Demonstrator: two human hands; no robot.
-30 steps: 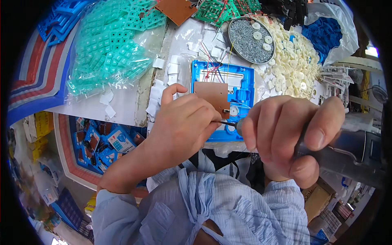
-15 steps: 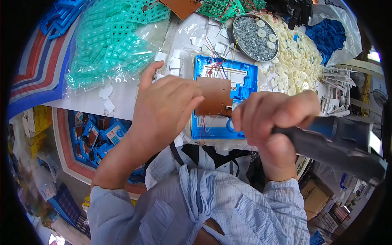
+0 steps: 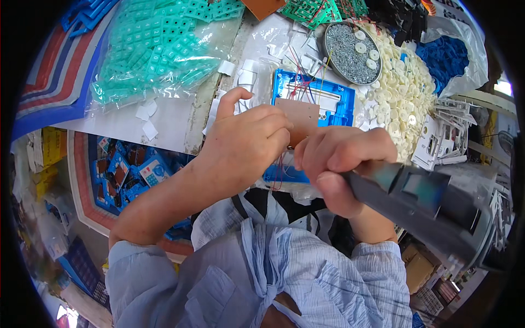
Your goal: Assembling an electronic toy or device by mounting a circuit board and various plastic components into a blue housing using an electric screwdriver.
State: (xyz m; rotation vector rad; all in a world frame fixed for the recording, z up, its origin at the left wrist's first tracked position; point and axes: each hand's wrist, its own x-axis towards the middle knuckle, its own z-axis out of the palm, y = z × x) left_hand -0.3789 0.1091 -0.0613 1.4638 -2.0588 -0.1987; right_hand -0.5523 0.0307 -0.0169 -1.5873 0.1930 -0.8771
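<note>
Right hand (image 3: 342,161): fingers clenched round black tool (image 3: 413,205). Left hand (image 3: 246,145): fingers curled by brown board (image 3: 301,116); cannot tell if pinching. Board lies over blue casing (image 3: 345,106) on desk (image 3: 175,123). Advisable: steady board flat, tool square.

Showing at the upper left green keypads (image 3: 158,52) piled in a clear plastic bag (image 3: 210,83), beside a red, white and blue striped sheet (image 3: 52,71), with small white squares (image 3: 150,130) just below. Displaying green circuit boards (image 3: 311,12) and black parts (image 3: 399,19) along the top, plus cream discs (image 3: 404,82) heaped near white plastic frames (image 3: 429,143) and blue pieces (image 3: 444,57) in a whitish bag (image 3: 474,74) at the right. Revealing lower left blue-cased units (image 3: 116,177) inside a striped-edged container (image 3: 82,183).
</note>
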